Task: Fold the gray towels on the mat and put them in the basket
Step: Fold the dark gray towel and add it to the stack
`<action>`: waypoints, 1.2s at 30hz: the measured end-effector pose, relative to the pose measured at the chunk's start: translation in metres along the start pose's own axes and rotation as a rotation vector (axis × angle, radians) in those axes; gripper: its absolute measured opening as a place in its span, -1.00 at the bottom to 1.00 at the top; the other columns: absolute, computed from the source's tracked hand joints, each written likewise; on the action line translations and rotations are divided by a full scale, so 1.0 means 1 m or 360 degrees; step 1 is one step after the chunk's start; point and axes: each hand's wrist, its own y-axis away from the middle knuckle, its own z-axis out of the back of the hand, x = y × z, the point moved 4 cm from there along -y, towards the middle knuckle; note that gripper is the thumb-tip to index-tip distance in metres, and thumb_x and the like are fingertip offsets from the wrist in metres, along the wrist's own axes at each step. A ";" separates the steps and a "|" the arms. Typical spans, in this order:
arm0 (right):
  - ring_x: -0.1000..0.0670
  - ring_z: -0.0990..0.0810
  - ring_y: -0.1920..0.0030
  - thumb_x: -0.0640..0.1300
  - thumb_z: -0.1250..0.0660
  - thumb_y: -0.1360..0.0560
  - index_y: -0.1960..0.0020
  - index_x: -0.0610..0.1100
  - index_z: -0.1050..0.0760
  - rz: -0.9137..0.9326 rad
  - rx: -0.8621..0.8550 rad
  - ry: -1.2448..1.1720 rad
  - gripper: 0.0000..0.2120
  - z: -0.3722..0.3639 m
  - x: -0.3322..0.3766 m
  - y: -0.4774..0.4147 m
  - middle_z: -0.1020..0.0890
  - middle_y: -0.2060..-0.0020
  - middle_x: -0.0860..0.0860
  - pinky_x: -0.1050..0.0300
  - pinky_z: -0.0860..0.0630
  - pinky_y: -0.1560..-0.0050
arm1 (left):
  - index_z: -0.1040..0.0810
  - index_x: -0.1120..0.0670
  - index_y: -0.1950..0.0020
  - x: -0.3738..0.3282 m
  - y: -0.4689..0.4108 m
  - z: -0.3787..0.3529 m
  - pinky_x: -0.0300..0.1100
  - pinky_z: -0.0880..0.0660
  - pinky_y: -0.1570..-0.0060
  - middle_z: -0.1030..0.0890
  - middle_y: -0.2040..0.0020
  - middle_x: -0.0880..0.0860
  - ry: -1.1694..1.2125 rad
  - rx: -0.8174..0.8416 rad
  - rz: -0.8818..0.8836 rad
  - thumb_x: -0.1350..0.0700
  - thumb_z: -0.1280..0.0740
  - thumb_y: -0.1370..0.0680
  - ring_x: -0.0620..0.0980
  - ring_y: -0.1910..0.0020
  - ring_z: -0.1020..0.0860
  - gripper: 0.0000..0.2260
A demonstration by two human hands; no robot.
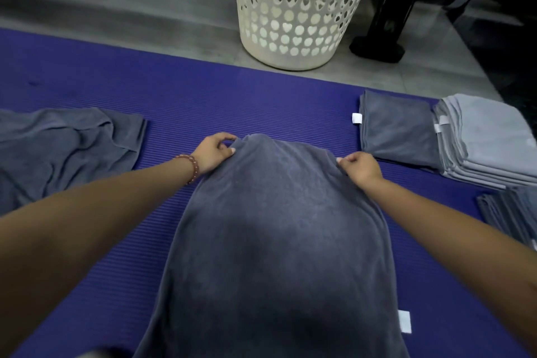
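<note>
Both bare arms reach forward from the near edge, converging toward the middle. The left hand (213, 154) (a bead bracelet (190, 167) at its wrist) and the right hand (361, 168) each pinch a far corner of the gray towel (276, 227), fingers curled.

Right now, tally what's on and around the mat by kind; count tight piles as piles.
Spread towel, far corners pinched by left hand and right hand: 1
Crumpled towel heap: 1
Single folded towel: 1
Folded towel stacks, layers not countable: 2
Basket: 1
Mat: 1
Total: 7
</note>
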 end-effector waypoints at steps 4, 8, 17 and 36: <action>-0.03 -0.45 0.27 -0.07 -0.27 -0.57 0.21 -0.20 -0.45 -0.0065 0.0003 -0.0264 -0.75 0.016 -0.010 0.002 -0.49 0.35 -0.07 0.14 -0.35 0.27 | -0.47 0.09 -0.22 -0.001 0.004 0.000 -0.07 -0.43 -0.19 -0.39 -0.03 0.11 -0.0231 0.0078 -0.0147 0.25 -0.29 -0.53 0.02 -0.01 -0.41 -0.73; -0.08 -0.52 0.05 -0.10 -0.21 -0.59 0.06 -0.29 -0.53 -0.0135 -0.0217 -0.0484 -0.74 0.030 -0.015 -0.001 -0.59 0.09 -0.13 0.13 -0.39 0.03 | -0.47 0.06 -0.02 -0.006 0.002 0.000 -0.02 -0.41 -0.22 -0.42 -0.08 0.08 -0.0158 0.0018 -0.0179 0.20 -0.37 -0.50 0.05 -0.06 -0.45 -0.85; -0.05 -0.47 0.01 -0.21 -0.22 -0.54 -0.20 -0.33 -0.47 -0.0625 -0.0596 -0.1209 -0.72 0.050 -0.034 -0.024 -0.53 0.09 -0.10 0.09 -0.40 0.04 | -0.34 0.18 -0.01 -0.002 -0.013 0.016 -0.14 -0.28 0.10 -0.44 0.18 0.07 0.0313 -0.0605 0.0322 0.15 -0.08 -0.63 0.07 0.08 -0.41 -0.89; -0.11 -0.52 -0.05 -0.15 -0.45 -0.43 -0.13 -0.29 -0.50 -0.0590 -0.0237 -0.0706 -0.66 0.036 -0.073 -0.027 -0.57 -0.05 -0.12 0.01 -0.48 -0.11 | -0.40 0.11 0.20 0.024 -0.015 0.015 -0.07 -0.41 0.05 -0.46 0.27 -0.01 0.0414 -0.0535 0.0357 0.16 -0.36 -0.52 0.04 0.16 -0.46 -0.83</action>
